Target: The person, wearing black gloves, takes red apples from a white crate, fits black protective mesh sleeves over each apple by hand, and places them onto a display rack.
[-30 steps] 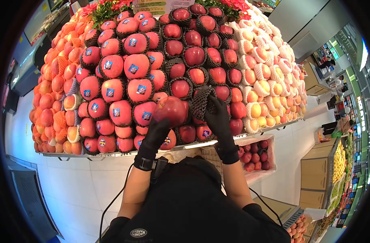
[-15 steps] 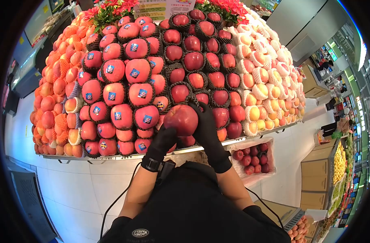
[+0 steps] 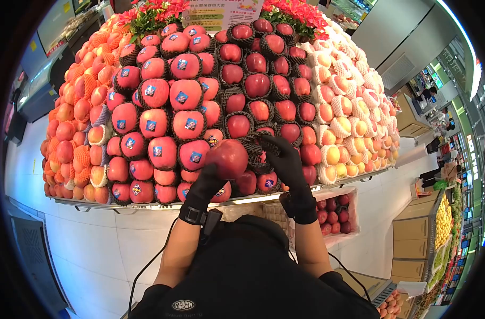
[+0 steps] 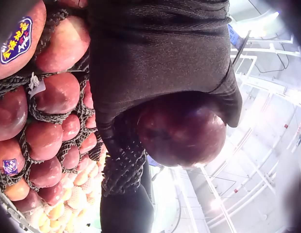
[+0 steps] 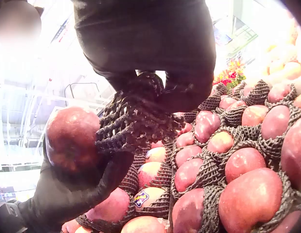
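Note:
In a black glove, the left hand (image 3: 206, 186) grips a large dark red apple (image 3: 230, 159) above the front of the display. The right hand (image 3: 289, 166), gloved too, pinches a black foam net (image 3: 254, 151) beside it. From the right wrist view, the net (image 5: 133, 124) hangs from the right fingers and reaches the side of the apple (image 5: 72, 136), while the left hand (image 5: 75, 191) cups the apple from below. The left wrist view has the apple (image 4: 182, 131) under the left palm, the net (image 4: 123, 170) next to it.
Stickered red apples (image 3: 181, 97) in black nets fill the left-centre of the sloped display. Pale netted fruit (image 3: 341, 126) lies on the right, orange-netted fruit (image 3: 82, 109) on the left. A lined box of dark apples (image 3: 333, 213) stands below the front edge.
Over the last half second the hands have moved apart, the left one carrying the apple slightly left and the right one shifting right with the net. The head view has shifted slightly.

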A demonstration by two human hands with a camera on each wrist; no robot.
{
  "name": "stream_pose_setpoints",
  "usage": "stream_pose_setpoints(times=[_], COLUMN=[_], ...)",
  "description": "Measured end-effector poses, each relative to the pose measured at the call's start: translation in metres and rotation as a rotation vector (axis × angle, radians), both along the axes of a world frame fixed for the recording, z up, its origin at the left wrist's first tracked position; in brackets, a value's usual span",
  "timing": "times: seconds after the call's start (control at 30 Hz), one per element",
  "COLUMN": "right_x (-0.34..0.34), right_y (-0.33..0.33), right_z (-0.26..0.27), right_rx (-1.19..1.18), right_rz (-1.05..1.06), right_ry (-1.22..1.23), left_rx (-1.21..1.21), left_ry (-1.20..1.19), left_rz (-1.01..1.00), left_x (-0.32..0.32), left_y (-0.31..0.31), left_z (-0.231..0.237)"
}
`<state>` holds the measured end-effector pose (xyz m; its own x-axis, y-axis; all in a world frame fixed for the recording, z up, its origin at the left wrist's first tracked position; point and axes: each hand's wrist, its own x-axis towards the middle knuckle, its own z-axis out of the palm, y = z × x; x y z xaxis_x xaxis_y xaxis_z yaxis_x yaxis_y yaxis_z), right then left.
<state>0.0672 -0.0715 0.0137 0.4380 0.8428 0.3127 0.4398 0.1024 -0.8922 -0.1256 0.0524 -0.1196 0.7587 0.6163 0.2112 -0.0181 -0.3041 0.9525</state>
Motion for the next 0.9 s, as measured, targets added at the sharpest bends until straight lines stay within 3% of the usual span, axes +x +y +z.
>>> stream_pose_setpoints(times=[0.1, 0.17, 0.3, 0.4, 0.5, 0.6, 0.7, 0.8, 0.9], right_x=[0.0, 0.008, 0.016, 0.011, -0.006, -0.026, -0.027, -0.042, -0.043], right_y=[-0.001, -0.002, -0.007, -0.003, 0.002, 0.001, -0.003, -0.01, -0.007], right_z=[0.001, -0.005, -0.018, -0.02, -0.014, 0.0, -0.015, 0.021, 0.018], right_rx=[-0.022, -0.059, -0.041, -0.062, -0.087, -0.129, -0.088, -0.18, -0.259], right_rz=[-0.041, -0.096, -0.218, -0.18, -0.188, -0.068, 0.003, 0.219, 0.16], right_ry=[-0.027, -0.249, -0.488, -0.287, -0.441, -0.387, -0.433, 0.086, 0.031], left_rx=[-0.196, -0.394, -1.045, -0.836, -0.633, -0.702, -0.674, -0.645, -0.58], left_ry=[-0.173, -0.293, -0.459, -0.418, -0.291, -0.267, -0.304, -0.307, -0.282], left_rz=[-0.005, -0.045, 0.007, -0.081, -0.087, -0.123, -0.054, -0.013, 0.01], left_x=[0.0, 0.002, -0.001, 0.007, 0.006, 0.007, 0.014, 0.016, 0.021], left_y=[-0.002, 0.003, -0.011, -0.007, -0.009, -0.016, -0.019, -0.02, -0.021], left_z=[-0.018, -0.033, 0.021, 0.017, 0.031, 0.079, 0.082, 0.096, 0.097])
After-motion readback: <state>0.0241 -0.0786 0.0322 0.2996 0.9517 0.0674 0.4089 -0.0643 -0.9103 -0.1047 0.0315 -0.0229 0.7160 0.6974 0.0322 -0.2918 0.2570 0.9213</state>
